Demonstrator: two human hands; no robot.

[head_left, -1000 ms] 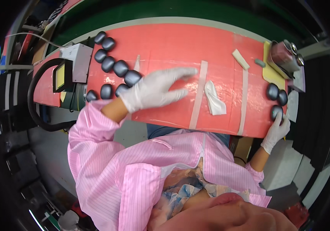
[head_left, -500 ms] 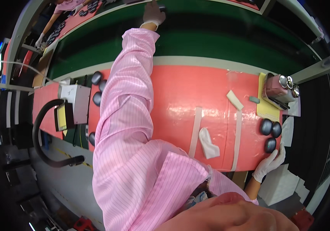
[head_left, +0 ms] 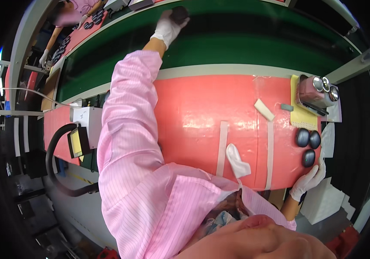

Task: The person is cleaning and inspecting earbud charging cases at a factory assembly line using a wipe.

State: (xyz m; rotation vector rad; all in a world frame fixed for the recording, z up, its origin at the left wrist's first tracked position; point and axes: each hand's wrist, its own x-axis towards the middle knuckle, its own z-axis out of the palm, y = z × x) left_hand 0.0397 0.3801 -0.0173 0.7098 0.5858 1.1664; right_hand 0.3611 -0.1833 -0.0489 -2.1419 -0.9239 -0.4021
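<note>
Over the green conveyor belt [head_left: 237, 47], my gloved left hand [head_left: 167, 29] is closed on a dark, rounded, puck-like piece [head_left: 179, 15]. The left arm in its pink striped sleeve stretches across the red-covered table [head_left: 193, 108] and hides part of it. My gloved right hand [head_left: 308, 181] lies at the table's right edge, fingers stretched out and holding nothing I can see. Just beyond its fingertips sit three similar dark pieces, the nearest dark piece [head_left: 308, 158] closest to the hand.
A white cloth [head_left: 237, 162], a cream block [head_left: 264, 110] and a small grey-green block [head_left: 287, 107] lie on the table. Metal-topped bottles [head_left: 319, 88] stand in a tray on yellow paper [head_left: 301, 116]. A black hose [head_left: 52, 159] curves at left. Another person [head_left: 70, 17] works beyond the belt.
My left hand has drawn back from the belt's far side, with the dark rounded piece now plainly in its fingers. My right hand stays at the table edge. The view has shifted slightly.
</note>
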